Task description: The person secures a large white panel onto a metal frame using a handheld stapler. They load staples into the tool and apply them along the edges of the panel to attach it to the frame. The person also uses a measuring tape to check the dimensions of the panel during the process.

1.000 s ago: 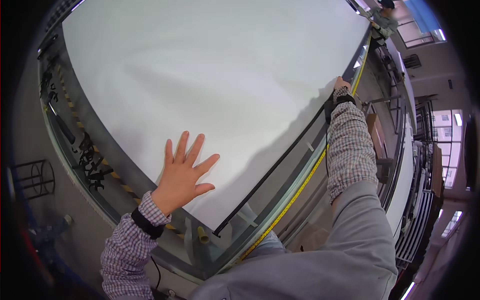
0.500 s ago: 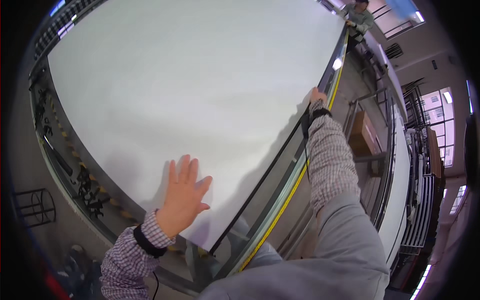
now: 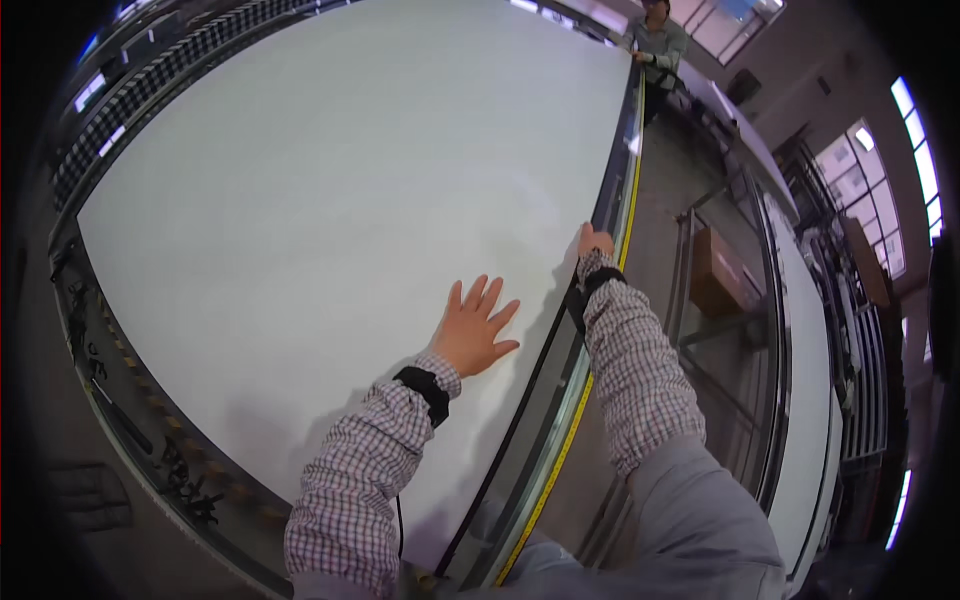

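Note:
A large white sheet [image 3: 330, 230] covers most of a glass-edged work table, with a dark strip running along its right edge. My left hand [image 3: 473, 333] lies flat on the sheet near its right side, fingers spread, holding nothing. Farther along, my right hand [image 3: 597, 241] is closed at the sheet's right edge. Its fingertips are partly hidden, but they seem to grip that edge. A yellow measuring tape [image 3: 562, 455] runs along the table rim [image 3: 540, 440], just right of the sheet. Both forearms wear checked sleeve covers and black wristbands.
At the far right corner a co-worker [image 3: 655, 50] stands with a hand at the sheet's edge. A cardboard box [image 3: 722, 272] sits on a metal rack to the right. Beyond it are a second white-topped table [image 3: 805, 390] and stacked metal frames [image 3: 868, 360]. Dark clips [image 3: 185, 485] lie along the left rim.
My left hand has slid forward and right across the sheet, fingers still spread. The view has turned, so my right hand appears lower and farther left, still at the edge.

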A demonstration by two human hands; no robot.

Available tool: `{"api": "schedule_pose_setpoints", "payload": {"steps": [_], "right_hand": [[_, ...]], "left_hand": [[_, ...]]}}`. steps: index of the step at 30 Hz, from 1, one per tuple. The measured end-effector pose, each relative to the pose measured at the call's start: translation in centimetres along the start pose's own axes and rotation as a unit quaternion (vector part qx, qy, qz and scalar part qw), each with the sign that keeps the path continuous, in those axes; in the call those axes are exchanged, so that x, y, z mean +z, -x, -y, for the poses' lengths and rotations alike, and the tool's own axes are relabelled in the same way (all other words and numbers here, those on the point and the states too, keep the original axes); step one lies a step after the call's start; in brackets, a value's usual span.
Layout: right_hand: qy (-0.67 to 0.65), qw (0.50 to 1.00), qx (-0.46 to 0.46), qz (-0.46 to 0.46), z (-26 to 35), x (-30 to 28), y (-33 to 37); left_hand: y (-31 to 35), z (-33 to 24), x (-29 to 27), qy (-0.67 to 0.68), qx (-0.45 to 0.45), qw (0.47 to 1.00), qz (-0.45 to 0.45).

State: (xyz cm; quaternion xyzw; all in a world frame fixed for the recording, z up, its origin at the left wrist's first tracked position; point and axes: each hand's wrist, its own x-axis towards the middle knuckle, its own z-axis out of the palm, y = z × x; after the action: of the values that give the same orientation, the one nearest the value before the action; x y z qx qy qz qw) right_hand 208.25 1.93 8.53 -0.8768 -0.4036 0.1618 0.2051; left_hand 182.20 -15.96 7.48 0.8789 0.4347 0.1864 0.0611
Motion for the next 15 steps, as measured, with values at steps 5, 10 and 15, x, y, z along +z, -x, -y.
{"api": "schedule_pose_setpoints", "payload": {"steps": [5, 10, 15], "right_hand": [[0.028, 0.997, -0.051, -0.050, 0.4, 0.4, 1.7], [0.042, 0.996, -0.030, -0.074, 0.4, -0.1, 1.9], [0.062, 0.994, -0.063, -0.060, 1.1, -0.7, 2.1]], "left_hand": [[1.4, 1.1, -0.9, -0.025, -0.018, 0.999, 0.023], [1.5, 1.2, -1.2, -0.025, -0.035, 0.997, 0.067], [1.3, 1.5, -1.6, -0.037, -0.041, 0.994, 0.098]]}}
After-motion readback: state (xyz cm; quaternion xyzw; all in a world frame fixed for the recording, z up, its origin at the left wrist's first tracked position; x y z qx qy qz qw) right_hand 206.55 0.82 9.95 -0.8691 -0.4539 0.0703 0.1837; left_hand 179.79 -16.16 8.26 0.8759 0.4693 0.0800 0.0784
